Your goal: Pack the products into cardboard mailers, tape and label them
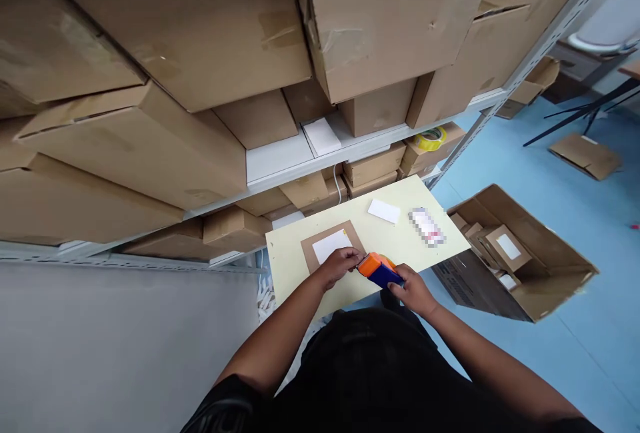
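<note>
My right hand (416,292) is wrapped round an orange and blue tape dispenser (382,270), held above the near edge of a pale yellow tabletop (295,286). My left hand (340,266) is closed in a pinch at the dispenser's orange front end; what lies between its fingertips is too small to make out. Just beyond the left hand, a white sheet (330,243) rests on a flat brown cardboard piece (309,253). The left hand partly covers both.
A white card (384,211) and a pixelated phone-like object (427,226) lie on the tabletop. At the right, a large open carton (550,280) on the floor contains several small boxes. Shelves (280,170) full of cartons rise ahead, with a yellow tape roll (431,138) on a lower box.
</note>
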`<state>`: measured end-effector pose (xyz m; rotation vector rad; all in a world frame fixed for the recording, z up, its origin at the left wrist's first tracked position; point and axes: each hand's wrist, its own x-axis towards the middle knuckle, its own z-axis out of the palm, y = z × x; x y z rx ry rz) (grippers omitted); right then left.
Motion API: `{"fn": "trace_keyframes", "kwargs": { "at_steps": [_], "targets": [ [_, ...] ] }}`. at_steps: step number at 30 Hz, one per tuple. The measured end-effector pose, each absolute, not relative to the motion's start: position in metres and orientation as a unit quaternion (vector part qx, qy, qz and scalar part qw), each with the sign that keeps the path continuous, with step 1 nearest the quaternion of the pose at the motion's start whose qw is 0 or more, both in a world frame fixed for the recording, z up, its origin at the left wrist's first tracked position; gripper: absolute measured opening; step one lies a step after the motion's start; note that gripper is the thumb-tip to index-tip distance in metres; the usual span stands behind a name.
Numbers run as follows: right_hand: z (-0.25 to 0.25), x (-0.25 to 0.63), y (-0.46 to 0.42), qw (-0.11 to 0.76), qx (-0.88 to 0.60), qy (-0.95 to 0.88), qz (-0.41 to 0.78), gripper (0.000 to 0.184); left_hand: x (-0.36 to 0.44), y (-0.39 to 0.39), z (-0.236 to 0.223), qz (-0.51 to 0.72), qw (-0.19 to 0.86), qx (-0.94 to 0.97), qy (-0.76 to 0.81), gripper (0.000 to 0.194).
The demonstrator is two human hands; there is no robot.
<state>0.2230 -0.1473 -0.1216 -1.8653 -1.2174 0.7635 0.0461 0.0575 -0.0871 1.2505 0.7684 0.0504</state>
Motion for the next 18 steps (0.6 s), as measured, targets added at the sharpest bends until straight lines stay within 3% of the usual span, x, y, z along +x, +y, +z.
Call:
{"fn": "trace_keyframes", "kwargs": {
  "at_steps": [11,18],
  "targets": [
    [-0.1,0.15,-0.165,0.401,-0.746,-0.432,0.31,0.013,-0.002,0.048,-0.089,-0.017,0.771,0.554,0.315,0.047],
    [-0.119,0.161,-0.166,0.434,-0.751,-0.304,0.393,0.054,0.022,0.026,-0.088,-0.003,0.689,0.604,0.401,0.039]
  ]
}}
